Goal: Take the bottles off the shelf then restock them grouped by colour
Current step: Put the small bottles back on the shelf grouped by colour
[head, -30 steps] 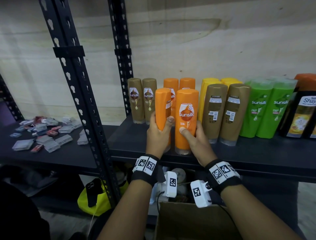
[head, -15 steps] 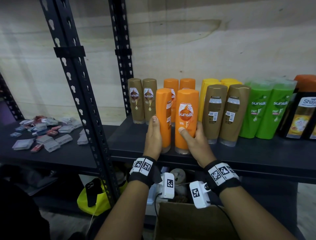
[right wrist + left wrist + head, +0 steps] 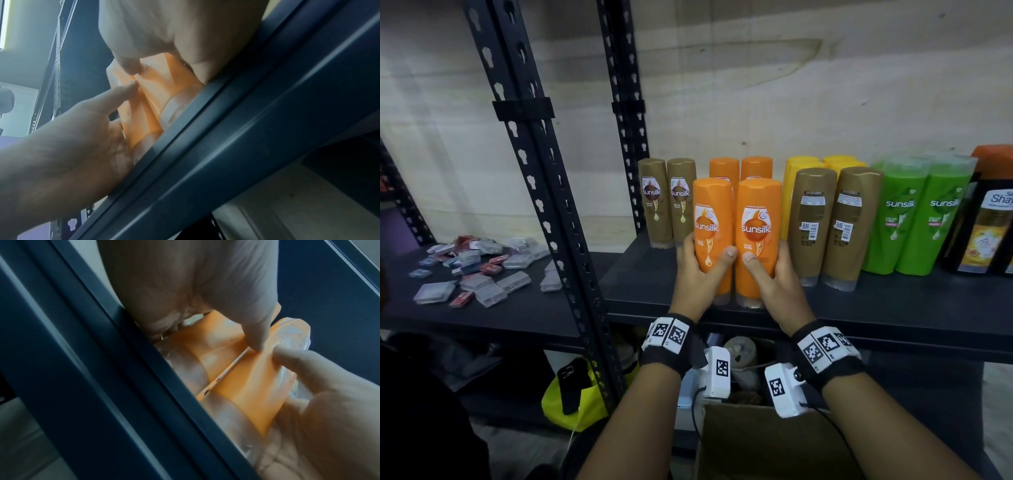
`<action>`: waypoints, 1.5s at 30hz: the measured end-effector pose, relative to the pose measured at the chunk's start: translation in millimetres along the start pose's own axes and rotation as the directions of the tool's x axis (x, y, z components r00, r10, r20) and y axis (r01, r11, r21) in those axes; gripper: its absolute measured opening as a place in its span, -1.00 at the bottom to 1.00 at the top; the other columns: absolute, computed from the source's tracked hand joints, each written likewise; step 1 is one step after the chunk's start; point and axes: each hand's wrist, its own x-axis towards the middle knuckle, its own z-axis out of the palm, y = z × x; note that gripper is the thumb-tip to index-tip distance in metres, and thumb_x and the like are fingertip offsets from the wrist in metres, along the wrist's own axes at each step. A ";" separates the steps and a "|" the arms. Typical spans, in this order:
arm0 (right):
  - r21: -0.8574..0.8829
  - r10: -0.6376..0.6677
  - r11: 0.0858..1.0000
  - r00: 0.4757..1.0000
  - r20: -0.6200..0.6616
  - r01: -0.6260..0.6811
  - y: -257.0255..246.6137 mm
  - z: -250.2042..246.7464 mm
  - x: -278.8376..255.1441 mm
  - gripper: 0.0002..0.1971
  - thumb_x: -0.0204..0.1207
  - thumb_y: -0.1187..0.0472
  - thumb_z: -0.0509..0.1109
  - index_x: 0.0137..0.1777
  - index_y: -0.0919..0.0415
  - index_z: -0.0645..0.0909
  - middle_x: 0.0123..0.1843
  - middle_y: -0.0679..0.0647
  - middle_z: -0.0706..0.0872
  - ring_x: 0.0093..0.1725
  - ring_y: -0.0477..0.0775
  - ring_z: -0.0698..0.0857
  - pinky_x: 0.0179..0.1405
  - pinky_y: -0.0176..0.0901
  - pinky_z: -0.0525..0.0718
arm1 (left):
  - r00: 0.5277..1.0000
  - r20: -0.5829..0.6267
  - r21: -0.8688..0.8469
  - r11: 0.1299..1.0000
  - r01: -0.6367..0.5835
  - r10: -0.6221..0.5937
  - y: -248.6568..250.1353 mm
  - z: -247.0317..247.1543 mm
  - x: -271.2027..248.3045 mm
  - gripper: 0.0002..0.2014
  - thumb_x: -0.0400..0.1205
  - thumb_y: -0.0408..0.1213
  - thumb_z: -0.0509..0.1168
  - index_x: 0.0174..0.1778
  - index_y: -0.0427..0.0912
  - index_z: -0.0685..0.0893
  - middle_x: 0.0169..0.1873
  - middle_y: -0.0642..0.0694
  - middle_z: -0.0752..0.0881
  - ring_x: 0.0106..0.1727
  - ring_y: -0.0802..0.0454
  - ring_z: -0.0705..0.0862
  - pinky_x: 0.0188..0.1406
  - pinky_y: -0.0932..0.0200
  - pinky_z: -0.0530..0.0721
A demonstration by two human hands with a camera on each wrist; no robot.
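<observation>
Two orange Sunsilk bottles stand side by side at the front edge of the dark shelf (image 3: 893, 308), labels facing me. My left hand (image 3: 697, 270) grips the left orange bottle (image 3: 711, 233), thumb on its front. My right hand (image 3: 774, 277) grips the right orange bottle (image 3: 758, 236) the same way. The wrist views show both thumbs nearly meeting between the left orange bottle (image 3: 220, 345) and the right orange bottle (image 3: 164, 76). Two more orange bottles (image 3: 739, 168) stand right behind. Brown bottles (image 3: 667, 202) stand at the left, and yellow bottles (image 3: 804, 164), two back-facing brown bottles (image 3: 832, 226) and green bottles (image 3: 914, 219) stand at the right.
A dark bottle with an orange cap (image 3: 993, 219) stands at the far right. A black slotted upright (image 3: 544, 205) splits off the left shelf, where several small plastic packets (image 3: 476, 274) lie. Below are a cardboard box (image 3: 767, 445) and a yellow bag (image 3: 571, 407) with a phone.
My left hand turned its orange bottle from edge-on to label-forward and set it upright against the right one. My right hand and its bottle barely moved.
</observation>
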 end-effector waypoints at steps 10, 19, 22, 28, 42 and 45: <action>-0.076 -0.054 0.996 0.998 -0.032 0.052 -2.5 0.4 -3.7 -0.52 0.38 -0.55 0.39 0.25 -0.68 0.33 0.27 -0.47 0.65 0.20 -0.43 0.69 -0.02 -0.42 0.69 | 0.998 0.061 0.001 1.000 0.003 -0.003 -4.7 -5.5 -0.2 -0.33 0.44 0.30 0.54 0.39 0.47 0.33 0.26 0.40 0.66 0.21 0.50 0.67 0.18 0.16 0.72; -0.055 -0.067 0.996 0.997 -0.050 0.064 0.2 0.1 -3.2 -0.47 0.46 -0.42 0.42 0.39 -0.45 0.38 0.31 -0.43 0.67 0.26 -0.34 0.70 0.21 -0.14 0.76 | 0.998 0.054 -0.012 1.000 0.020 -0.019 -2.0 -8.5 -5.2 -0.43 0.40 0.58 0.33 0.31 0.64 0.40 0.25 0.46 0.67 0.28 0.40 0.69 0.23 0.13 0.71; -0.084 -0.096 0.992 0.993 -0.062 0.091 -6.4 -0.7 -2.5 -0.38 0.54 -0.30 0.43 0.53 -0.33 0.27 0.39 -0.36 0.60 0.29 -0.34 0.67 0.28 -0.07 0.73 | 0.999 0.050 0.022 1.000 -0.011 0.010 2.9 -13.9 -4.2 -0.27 0.44 0.54 0.33 0.50 0.36 0.43 0.33 0.31 0.65 0.36 0.31 0.65 0.38 0.01 0.68; -0.322 -0.220 0.928 0.973 -0.065 0.188 -44.7 -7.0 7.0 -0.13 0.59 -0.13 0.50 0.73 -0.24 -0.01 0.69 -0.05 0.34 0.57 0.04 0.50 0.39 0.09 0.63 | 0.991 0.083 0.239 0.964 -0.121 0.104 32.0 -28.5 4.8 -0.18 0.48 0.43 0.41 0.61 0.32 0.27 0.24 0.48 0.56 0.20 0.56 0.57 0.03 0.41 0.56; -0.671 -0.247 0.721 0.969 -0.021 0.170 -83.9 -10.2 18.1 -0.05 0.57 -0.06 0.55 0.72 -0.24 -0.09 0.64 0.06 0.33 0.55 0.23 0.52 0.27 0.24 0.68 | 0.986 0.124 0.451 0.879 -0.156 0.111 61.2 -37.8 27.2 -0.10 0.50 0.12 0.57 0.67 0.15 0.21 0.55 0.00 0.57 0.47 -0.06 0.65 0.34 -0.19 0.74; -0.692 -0.279 0.702 0.959 -0.048 0.170 -77.3 -5.6 24.2 -0.06 0.57 -0.01 0.56 0.71 -0.23 -0.07 0.59 0.06 0.37 0.49 0.24 0.58 0.20 0.21 0.70 | 0.988 0.115 0.433 0.889 -0.147 0.108 57.0 -34.8 32.3 -0.12 0.51 0.09 0.57 0.66 0.13 0.22 0.54 0.00 0.57 0.47 -0.06 0.65 0.31 -0.13 0.71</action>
